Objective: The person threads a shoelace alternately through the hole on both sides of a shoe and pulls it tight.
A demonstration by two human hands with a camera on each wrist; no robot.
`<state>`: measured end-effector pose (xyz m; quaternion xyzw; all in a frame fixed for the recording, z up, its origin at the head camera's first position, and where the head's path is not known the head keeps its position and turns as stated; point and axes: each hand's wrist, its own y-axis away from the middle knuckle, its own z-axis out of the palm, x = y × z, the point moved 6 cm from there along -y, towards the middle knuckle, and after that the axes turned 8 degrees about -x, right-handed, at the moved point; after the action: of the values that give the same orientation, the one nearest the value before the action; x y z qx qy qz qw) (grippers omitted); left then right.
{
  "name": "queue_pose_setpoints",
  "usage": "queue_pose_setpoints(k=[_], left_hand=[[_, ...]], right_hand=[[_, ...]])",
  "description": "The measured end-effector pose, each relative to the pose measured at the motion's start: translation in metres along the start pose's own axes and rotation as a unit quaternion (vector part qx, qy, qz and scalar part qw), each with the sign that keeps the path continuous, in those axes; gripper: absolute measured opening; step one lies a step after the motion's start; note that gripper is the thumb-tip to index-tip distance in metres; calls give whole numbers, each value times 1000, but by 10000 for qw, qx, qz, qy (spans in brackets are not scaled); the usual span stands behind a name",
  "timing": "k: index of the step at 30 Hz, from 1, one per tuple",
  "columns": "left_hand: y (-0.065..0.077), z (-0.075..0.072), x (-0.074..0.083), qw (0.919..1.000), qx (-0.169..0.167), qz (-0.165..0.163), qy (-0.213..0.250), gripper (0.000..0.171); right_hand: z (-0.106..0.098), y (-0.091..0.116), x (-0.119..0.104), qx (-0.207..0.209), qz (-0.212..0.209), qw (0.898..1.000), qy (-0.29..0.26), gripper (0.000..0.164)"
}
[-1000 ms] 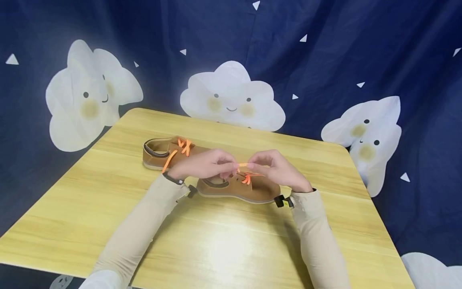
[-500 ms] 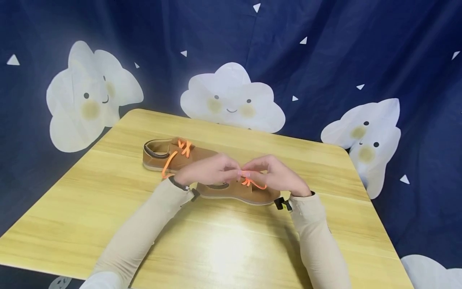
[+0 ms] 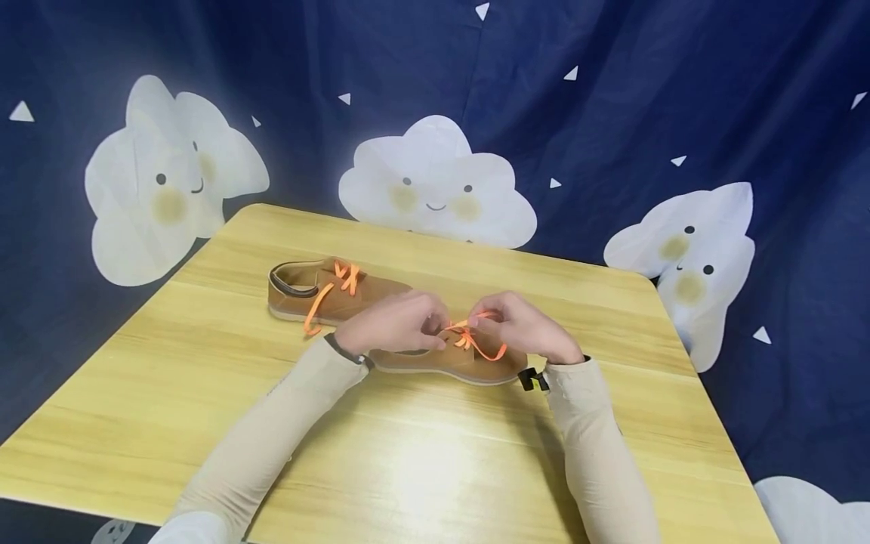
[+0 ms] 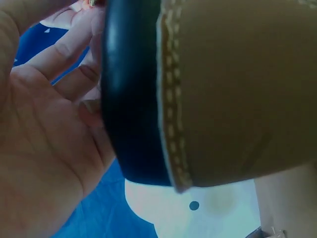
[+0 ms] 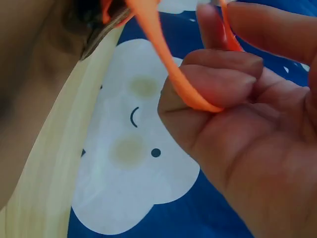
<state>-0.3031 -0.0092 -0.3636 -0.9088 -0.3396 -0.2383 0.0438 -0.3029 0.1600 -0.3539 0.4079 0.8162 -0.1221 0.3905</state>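
Observation:
A brown shoe [image 3: 442,361] with orange laces lies on the table, toe to the right. Over its lacing, my right hand [image 3: 519,326] pinches an orange shoelace [image 3: 462,325] between thumb and fingers. Part of that lace [image 5: 171,69] runs across the curled lower fingers in the right wrist view, and a loose length droops over the toe. My left hand [image 3: 394,321] is at the shoe's opening, thumb and forefinger spread apart near the lace. The shoe's heel [image 4: 242,99], with dark collar lining, fills much of the left wrist view and hides some left fingers.
A second brown shoe [image 3: 374,293] with orange laces stands behind and to the left. Its loose lace end [image 3: 316,310] hangs down to the wooden table [image 3: 421,446]. A dark blue curtain [image 3: 530,60] with cloud prints hangs behind the table.
My hands came together at the lace, then parted a little. The left thumb has moved away from its fingers. The right hand draws lace to the right, and its loose length hangs lower.

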Motion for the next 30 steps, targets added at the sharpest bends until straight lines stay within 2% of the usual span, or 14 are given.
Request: queue_pose_setpoints(k=[3, 7, 10, 16, 21, 30], left_hand=[[-1, 0, 1, 10000, 65, 12, 65, 18], [-2, 1, 2, 9999, 122, 86, -54, 11], [-2, 2, 5, 9994, 166, 228, -215, 10], [0, 0, 10, 9974, 335, 438, -461, 12], [0, 0, 10, 9972, 351, 458, -478, 14], [0, -1, 10, 9978, 301, 475, -339, 13]], right_hand=[[1, 0, 2, -56, 35, 9998, -212, 16], [-1, 1, 4, 227, 156, 9986, -450, 14], [0, -2, 5, 302, 126, 9992, -249, 17], [18, -13, -2, -213, -416, 9986, 257, 16], [27, -18, 0, -522, -514, 9972, 172, 15], [24, -19, 0, -575, -637, 9962, 148, 14]])
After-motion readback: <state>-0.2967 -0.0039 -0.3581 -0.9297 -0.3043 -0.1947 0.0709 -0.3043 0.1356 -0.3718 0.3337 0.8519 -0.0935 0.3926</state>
